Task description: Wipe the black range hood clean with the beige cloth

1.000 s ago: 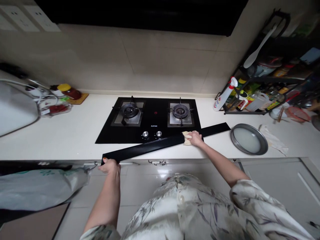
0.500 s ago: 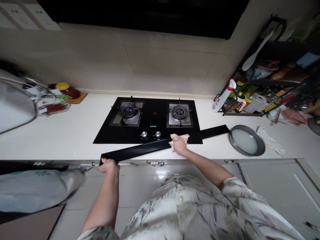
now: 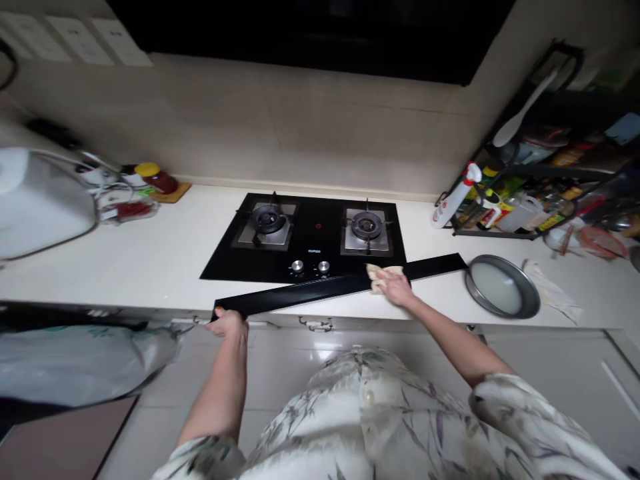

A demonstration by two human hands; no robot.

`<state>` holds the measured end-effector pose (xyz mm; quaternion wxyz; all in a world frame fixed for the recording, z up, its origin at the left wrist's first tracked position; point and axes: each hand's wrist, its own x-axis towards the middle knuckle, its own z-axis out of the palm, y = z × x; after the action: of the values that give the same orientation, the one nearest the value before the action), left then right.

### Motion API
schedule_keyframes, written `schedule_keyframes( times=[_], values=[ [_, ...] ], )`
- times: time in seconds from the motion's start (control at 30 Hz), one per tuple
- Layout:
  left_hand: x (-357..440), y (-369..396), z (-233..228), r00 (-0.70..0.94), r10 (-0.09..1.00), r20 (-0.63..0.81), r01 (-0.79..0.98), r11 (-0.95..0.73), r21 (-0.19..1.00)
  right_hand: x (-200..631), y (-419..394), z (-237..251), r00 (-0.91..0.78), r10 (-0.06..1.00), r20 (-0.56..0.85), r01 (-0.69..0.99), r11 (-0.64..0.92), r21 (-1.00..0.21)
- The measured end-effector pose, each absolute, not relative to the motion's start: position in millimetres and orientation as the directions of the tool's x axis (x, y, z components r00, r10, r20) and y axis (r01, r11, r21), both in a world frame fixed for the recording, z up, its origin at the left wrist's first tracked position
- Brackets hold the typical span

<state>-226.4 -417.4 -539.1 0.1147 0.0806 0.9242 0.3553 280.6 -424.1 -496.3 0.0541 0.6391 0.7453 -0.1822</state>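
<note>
White brand mark on hob (image 3: 314, 251) front edge, too small and blurred to read; bottle labels unreadable.

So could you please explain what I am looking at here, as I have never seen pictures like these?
There is no machine: a camera on a person's head looks down at their own two hands over a kitchen counter. The left hand grips the near end of a long black strip that lies slanted across the counter's front edge. The right hand presses a pale cloth onto the strip. Behind it sits a black two-burner hob. To the right are a round metal pan of pale liquid, a spray bottle and a crowded rack.
</note>
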Motion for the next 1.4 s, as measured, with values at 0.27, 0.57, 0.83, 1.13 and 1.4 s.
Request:
schedule_keyframes(
  times=[0.27,0.57,0.83,1.13,1.4],
  values=[
    [-227.7,-414.5,-542.7,-0.950,0.060,-0.306,-0.171,0.721,0.671,279.4,-435.9,-535.7,-0.072,0.997,-0.034,0.994,0.070,-0.079],
    [-220.7,-421.6,-562.7,-0.946,-0.007,-0.323,-0.246,0.665,0.706,50.9,-444.9,-532.8,-0.679,0.704,-0.209,0.734,0.643,-0.221],
    [-220.9,-423.1,-574.8,-0.941,-0.018,-0.337,-0.268,0.647,0.714,63.8,-430.4,-524.9,-0.791,0.564,-0.237,0.610,0.754,-0.241],
    [-217.3,-424.3,-573.3,-0.939,-0.001,-0.344,-0.265,0.639,0.722,204.6,-429.6,-539.7,-0.687,0.696,-0.210,0.722,0.686,-0.092],
    [-217.3,-424.3,-571.0,-0.942,-0.008,-0.335,-0.259,0.651,0.713,54.0,-431.0,-526.5,-0.766,0.585,-0.267,0.642,0.717,-0.272]
  ],
)
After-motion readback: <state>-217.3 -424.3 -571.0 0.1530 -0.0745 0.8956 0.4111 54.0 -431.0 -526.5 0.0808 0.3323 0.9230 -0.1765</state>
